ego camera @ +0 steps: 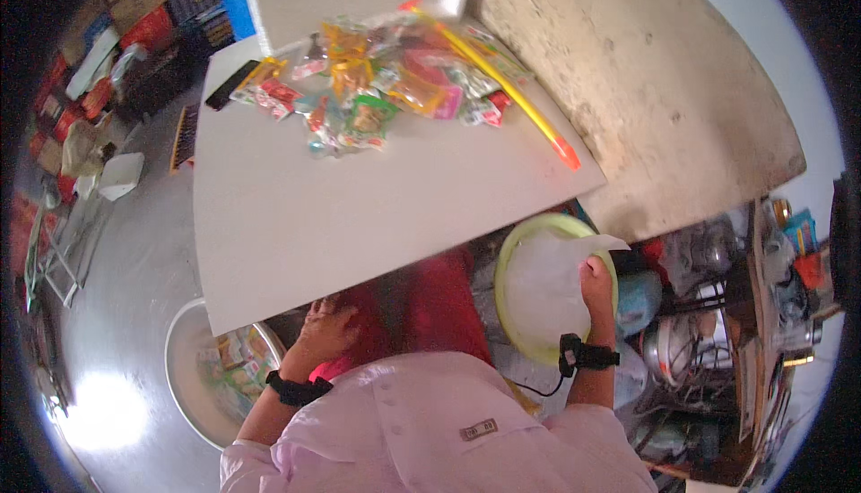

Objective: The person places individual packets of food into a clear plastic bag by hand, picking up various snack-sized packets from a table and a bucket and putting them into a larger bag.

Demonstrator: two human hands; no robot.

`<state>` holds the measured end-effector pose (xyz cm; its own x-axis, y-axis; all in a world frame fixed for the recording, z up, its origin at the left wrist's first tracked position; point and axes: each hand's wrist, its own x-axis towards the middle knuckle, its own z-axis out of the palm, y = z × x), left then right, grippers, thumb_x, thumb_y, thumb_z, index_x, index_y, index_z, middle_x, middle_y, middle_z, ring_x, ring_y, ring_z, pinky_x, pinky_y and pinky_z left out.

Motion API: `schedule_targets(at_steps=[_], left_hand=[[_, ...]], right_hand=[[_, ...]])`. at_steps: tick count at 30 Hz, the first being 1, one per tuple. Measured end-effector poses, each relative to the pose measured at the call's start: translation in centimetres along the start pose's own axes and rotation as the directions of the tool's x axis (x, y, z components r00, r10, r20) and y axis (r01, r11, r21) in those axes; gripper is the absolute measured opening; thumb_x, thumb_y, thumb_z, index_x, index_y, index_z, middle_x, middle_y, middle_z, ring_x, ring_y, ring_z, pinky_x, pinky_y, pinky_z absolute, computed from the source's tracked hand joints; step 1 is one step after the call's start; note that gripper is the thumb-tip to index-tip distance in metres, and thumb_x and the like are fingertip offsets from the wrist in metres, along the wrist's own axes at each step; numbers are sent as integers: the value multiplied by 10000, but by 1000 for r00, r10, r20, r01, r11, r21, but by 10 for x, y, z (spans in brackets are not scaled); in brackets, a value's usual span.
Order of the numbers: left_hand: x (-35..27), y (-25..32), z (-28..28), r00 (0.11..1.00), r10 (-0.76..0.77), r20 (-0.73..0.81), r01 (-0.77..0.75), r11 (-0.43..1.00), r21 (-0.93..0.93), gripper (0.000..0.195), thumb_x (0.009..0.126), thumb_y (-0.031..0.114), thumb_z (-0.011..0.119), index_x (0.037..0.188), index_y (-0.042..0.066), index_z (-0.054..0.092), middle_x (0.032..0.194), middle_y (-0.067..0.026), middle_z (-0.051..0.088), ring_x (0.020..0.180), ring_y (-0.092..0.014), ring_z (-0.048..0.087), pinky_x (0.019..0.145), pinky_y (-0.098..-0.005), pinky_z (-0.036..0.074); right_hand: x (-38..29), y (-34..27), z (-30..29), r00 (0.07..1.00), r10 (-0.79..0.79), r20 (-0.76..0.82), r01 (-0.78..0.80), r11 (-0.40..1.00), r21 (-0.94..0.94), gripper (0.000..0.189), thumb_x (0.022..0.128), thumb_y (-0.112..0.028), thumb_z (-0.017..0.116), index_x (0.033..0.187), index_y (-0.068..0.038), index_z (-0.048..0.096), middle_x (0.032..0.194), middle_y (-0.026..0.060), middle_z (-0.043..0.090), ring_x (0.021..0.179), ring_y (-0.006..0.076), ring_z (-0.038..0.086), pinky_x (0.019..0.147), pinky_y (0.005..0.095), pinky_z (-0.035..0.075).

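Observation:
My right hand (pixel 594 283) is closed on an edge of a white sheet (pixel 609 243), paper or thin plastic, over a yellow-green round basin (pixel 503 284) right of my knees. The basin's inside looks white. My left hand (pixel 329 323) rests at my lap beside the table's near edge, with fingers apart and nothing visible in it. A pile of small wrapped food packets (pixel 370 116) lies on the far part of the pale table (pixel 323 210). Across the packets' right side lies a yellow stick with orange ends (pixel 504 82). A black flat object (pixel 232 86) lies at the pile's left.
Left of my legs stands a large round metal basin (pixel 168 365) with wrapped packets inside. A brown board (pixel 646 89) adjoins the table's right side. Cluttered shelves (pixel 746 331) with pots and bags stand at right. Boxes and bags (pixel 134 15) line the far left.

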<state>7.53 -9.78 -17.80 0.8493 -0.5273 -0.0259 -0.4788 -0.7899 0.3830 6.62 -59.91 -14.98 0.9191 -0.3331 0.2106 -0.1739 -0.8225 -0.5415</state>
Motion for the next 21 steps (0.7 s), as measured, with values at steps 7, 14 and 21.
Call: schedule_targets(at_steps=[7,14,21], left_hand=[[9,45,-67,979,86,182,11,881,-473,352,733,235,492,1009,17,489,1026,-179,484,981,-300,445,846,-374,349],[24,56,-105,970,202,136,-55,726,-685,264,779,166,512,978,-8,493,942,-123,517,901,-219,489,789,-308,389],[50,29,-115,949,-156,-276,-71,744,-665,145,765,115,514,863,9,517,859,-86,538,810,-187,514,725,-293,411]], right_hand=[[49,-175,38,860,-510,-9,507,858,-84,105,687,-100,466,699,5,467,715,195,490,719,361,481,626,430,381],[52,-311,115,632,-736,242,768,637,-69,64,674,-113,452,656,-61,485,653,113,516,654,299,510,551,420,411],[50,-351,170,542,-826,152,808,562,176,87,677,-140,461,681,-58,492,683,107,523,678,291,519,560,422,423]])
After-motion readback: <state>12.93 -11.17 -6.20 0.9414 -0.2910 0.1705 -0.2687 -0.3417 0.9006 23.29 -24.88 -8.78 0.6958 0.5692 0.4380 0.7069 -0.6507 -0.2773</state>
